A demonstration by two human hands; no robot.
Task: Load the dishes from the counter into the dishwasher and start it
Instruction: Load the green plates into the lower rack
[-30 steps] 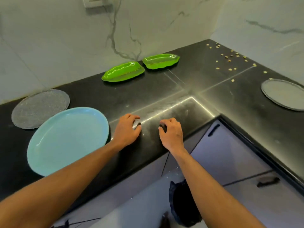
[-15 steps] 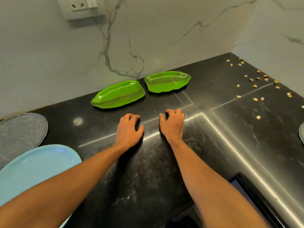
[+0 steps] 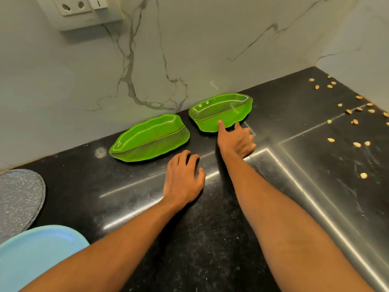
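Two green leaf-shaped dishes lie on the black counter (image 3: pixel 210 239) by the marble wall: the left dish (image 3: pixel 147 140) and the right dish (image 3: pixel 221 110). My right hand (image 3: pixel 235 140) reaches to the right dish, thumb on its near rim, fingers spread beside and under the edge. My left hand (image 3: pixel 183 178) rests palm down on the counter just in front of the left dish, fingers apart, holding nothing. A light blue plate (image 3: pixel 37 258) sits at the bottom left, and a grey speckled plate (image 3: pixel 19 197) lies behind it at the left edge.
Several small nut shells (image 3: pixel 355 123) are scattered on the counter at the far right. A wall socket and switch (image 3: pixel 82 9) sit on the marble wall at the top left. The wall corner closes the counter at the back right.
Both hands have moved forward toward the wall. My right hand has opened and reached the right green dish, thumb now on its rim. The view has come closer to the dishes.
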